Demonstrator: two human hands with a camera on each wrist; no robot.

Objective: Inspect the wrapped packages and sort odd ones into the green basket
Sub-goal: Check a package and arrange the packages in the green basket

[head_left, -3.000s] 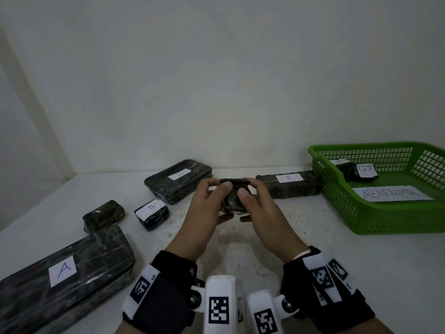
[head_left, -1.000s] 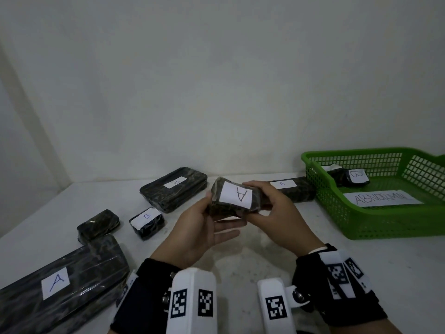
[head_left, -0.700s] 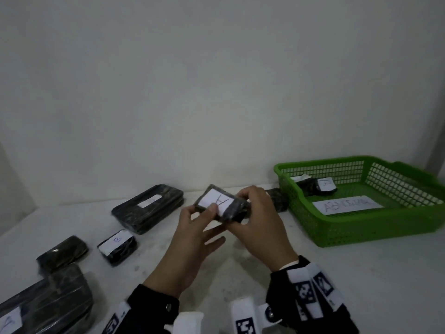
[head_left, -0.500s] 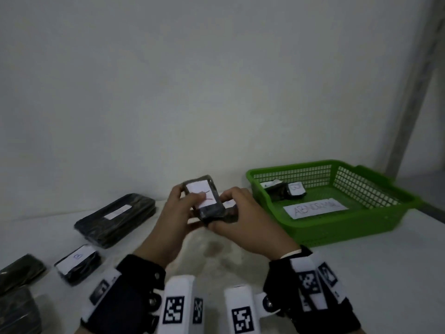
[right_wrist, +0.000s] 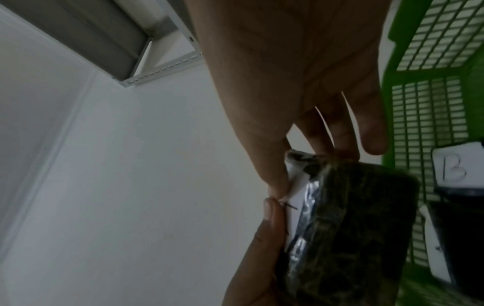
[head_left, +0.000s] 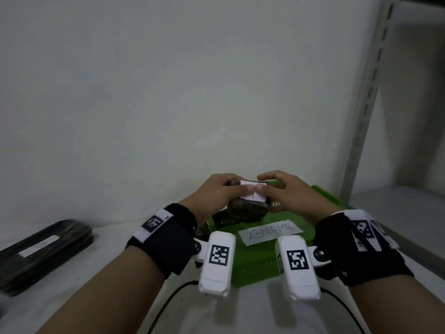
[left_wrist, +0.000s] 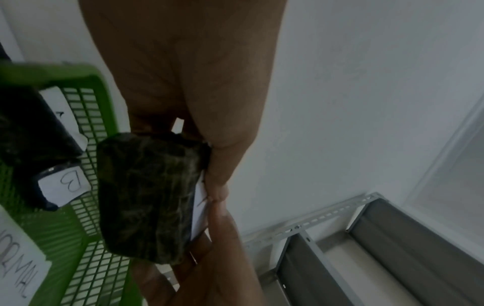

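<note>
A small dark wrapped package (head_left: 248, 209) with a white label on top hangs just above the green basket (head_left: 262, 271). Both hands hold it. My left hand (head_left: 225, 191) pinches its left end, thumb on the label. My right hand (head_left: 281, 191) pinches the right end, and the two thumbs meet on the label. In the left wrist view the package (left_wrist: 146, 196) hangs over the basket's mesh floor (left_wrist: 86, 265). The right wrist view shows the package (right_wrist: 353, 227) with my right thumb on the label edge. The letter on the label is mostly covered.
Two dark packages lie in the basket, one labelled B (left_wrist: 65, 184), beside a paper sign reading ABNORMAL (head_left: 269, 233). A long dark package (head_left: 41, 251) lies on the white table at left. A grey metal shelf upright (head_left: 368, 92) stands at right.
Both hands carried the small package to the right, from over the table to over the green basket. The head view swung right, so most table packages left the frame.
</note>
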